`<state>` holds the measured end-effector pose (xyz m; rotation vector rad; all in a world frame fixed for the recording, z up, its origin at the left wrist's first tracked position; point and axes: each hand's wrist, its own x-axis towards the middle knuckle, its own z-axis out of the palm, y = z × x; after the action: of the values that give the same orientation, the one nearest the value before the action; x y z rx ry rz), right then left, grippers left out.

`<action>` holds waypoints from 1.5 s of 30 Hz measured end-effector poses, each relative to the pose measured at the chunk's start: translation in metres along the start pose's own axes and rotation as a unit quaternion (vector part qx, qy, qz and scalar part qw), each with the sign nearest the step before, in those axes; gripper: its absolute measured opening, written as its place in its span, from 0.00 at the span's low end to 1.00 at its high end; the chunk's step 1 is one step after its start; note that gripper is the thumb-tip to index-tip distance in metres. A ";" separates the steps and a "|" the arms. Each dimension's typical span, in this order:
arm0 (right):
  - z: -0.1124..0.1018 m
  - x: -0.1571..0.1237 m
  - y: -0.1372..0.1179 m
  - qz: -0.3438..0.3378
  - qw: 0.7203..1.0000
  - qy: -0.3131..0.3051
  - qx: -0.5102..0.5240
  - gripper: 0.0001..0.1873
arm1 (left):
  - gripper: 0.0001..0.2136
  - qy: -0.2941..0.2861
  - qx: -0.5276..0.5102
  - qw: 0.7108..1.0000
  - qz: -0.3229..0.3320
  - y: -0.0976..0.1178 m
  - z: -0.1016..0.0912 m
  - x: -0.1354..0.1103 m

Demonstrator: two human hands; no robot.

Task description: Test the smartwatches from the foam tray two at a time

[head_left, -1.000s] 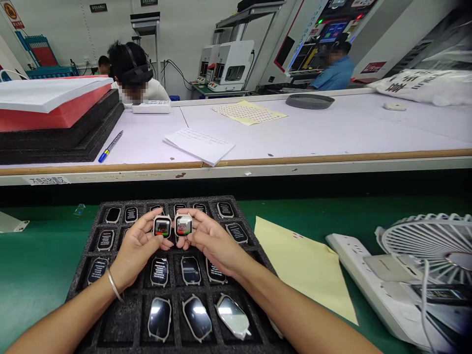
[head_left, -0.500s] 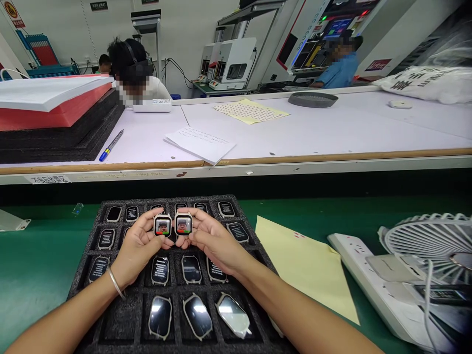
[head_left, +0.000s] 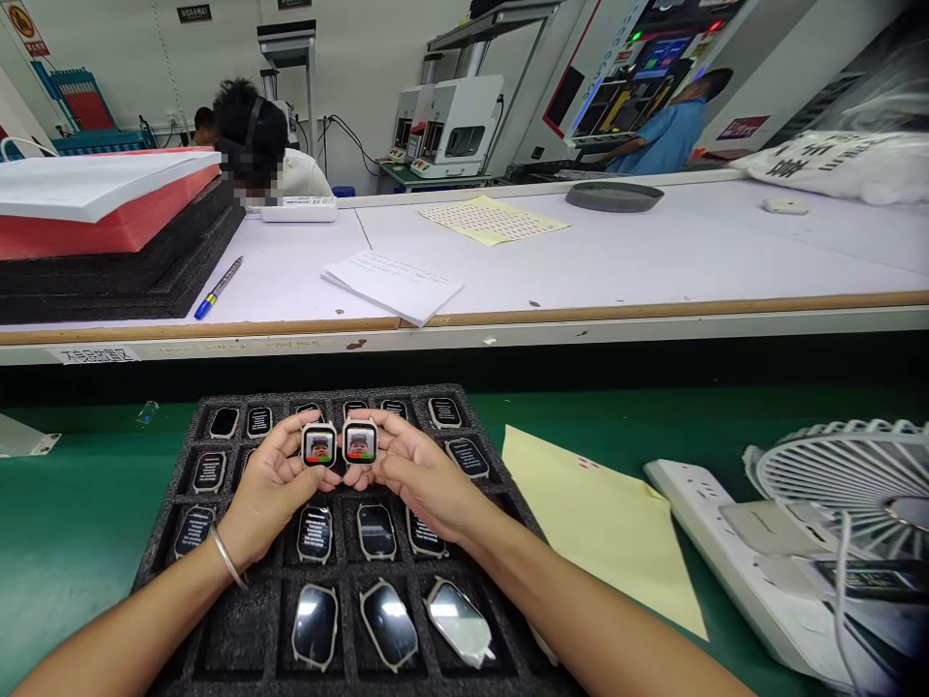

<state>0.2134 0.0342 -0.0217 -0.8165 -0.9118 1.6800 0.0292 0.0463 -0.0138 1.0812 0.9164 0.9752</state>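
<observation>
My left hand (head_left: 280, 474) grips a small square smartwatch (head_left: 319, 444) without a strap, its lit screen facing me. Beside it, my right hand (head_left: 413, 465) pinches a second smartwatch (head_left: 360, 441) with a similar lit picture, red and green at its lower edge. The two watches are held side by side, a narrow gap between them. Below both hands lies a black foam tray (head_left: 232, 634) with square pockets. Several watch bodies sit in it, among them one with white text (head_left: 314, 533) and a dark-screened one (head_left: 389, 622). My hands and forearms cover some pockets.
Right of the tray lie a yellow paper sheet (head_left: 581, 513), a white power strip (head_left: 697, 494) and a white fan (head_left: 849, 484). A raised shelf (head_left: 616, 261) behind holds foam sheets (head_left: 94, 232), a pen (head_left: 219, 287) and papers (head_left: 396, 283). Other people sit beyond.
Both hands and the two watches stay practically still. In the background, the person in blue at the right has shifted posture, with an arm stretched toward the machine.
</observation>
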 end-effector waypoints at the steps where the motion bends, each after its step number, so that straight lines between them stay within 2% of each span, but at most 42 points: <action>1: 0.000 0.000 0.000 0.000 1.000 0.000 0.000 0.22 | 0.27 0.000 0.001 1.000 0.001 0.000 0.000 0.000; 28: 0.001 -0.001 -0.002 0.011 1.000 0.003 0.000 0.25 | 0.27 0.010 0.004 1.000 0.004 0.002 0.001 -0.001; 45: 0.001 0.000 -0.001 0.010 1.000 0.005 -0.005 0.25 | 0.24 -0.011 0.002 1.000 0.007 -0.001 -0.001 0.001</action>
<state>0.2136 0.0340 -0.0203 -0.8411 -0.9085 1.6882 0.0290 0.0474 -0.0151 1.1013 0.8942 0.9700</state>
